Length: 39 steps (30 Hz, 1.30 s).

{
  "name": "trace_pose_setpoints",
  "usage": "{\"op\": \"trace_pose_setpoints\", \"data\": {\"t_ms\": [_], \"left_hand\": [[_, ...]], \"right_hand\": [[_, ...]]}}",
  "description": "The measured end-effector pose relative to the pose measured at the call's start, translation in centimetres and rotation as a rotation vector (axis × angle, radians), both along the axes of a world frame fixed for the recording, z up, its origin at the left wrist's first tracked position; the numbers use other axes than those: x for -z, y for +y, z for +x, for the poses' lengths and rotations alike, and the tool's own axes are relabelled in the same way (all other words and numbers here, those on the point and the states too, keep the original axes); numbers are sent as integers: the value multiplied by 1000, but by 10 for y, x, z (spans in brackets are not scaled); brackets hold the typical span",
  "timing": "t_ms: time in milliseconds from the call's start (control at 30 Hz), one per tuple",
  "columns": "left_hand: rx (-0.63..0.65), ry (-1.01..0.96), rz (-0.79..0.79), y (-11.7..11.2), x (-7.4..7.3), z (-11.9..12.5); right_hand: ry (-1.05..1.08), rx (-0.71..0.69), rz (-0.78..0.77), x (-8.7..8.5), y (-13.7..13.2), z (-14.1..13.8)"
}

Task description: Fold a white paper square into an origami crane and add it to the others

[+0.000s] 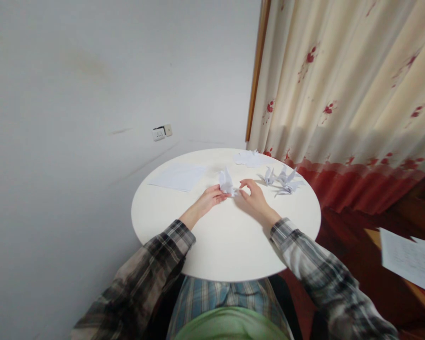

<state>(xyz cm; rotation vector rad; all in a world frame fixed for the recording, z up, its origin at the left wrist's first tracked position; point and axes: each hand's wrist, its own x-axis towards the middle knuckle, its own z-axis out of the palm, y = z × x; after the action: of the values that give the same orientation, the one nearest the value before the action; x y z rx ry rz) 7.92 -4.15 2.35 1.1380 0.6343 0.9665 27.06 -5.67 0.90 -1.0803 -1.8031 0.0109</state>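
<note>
A white folded paper crane stands near the middle of the round white table. My left hand is closed on its lower left side, with the fingers at its base. To the right of the crane is my right hand, its thumb and index finger curved and apart, with a gap between them. The fingertips are close to the crane's right end; I cannot tell whether they touch it. Several finished white paper cranes sit together on the table beyond my right hand.
White paper sheets lie at the table's left, and more paper pieces at its far edge. Behind stand a wall with a socket and a floral curtain. Papers rest on a wooden surface at lower right.
</note>
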Motion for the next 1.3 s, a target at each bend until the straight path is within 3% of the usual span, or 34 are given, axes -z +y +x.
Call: {"op": "trace_pose_setpoints", "data": {"t_ms": [300, 467, 867, 1300], "left_hand": [[61, -63, 3, 1, -3, 0], [-1, -37, 41, 1, -1, 0], [25, 77, 83, 1, 5, -1], [-47, 74, 66, 3, 6, -1]], "right_hand": [[-121, -103, -51, 0, -3, -5], [-127, -123, -41, -5, -5, -4], [-17, -225, 32, -3, -1, -2], [27, -242, 45, -4, -2, -3]]}}
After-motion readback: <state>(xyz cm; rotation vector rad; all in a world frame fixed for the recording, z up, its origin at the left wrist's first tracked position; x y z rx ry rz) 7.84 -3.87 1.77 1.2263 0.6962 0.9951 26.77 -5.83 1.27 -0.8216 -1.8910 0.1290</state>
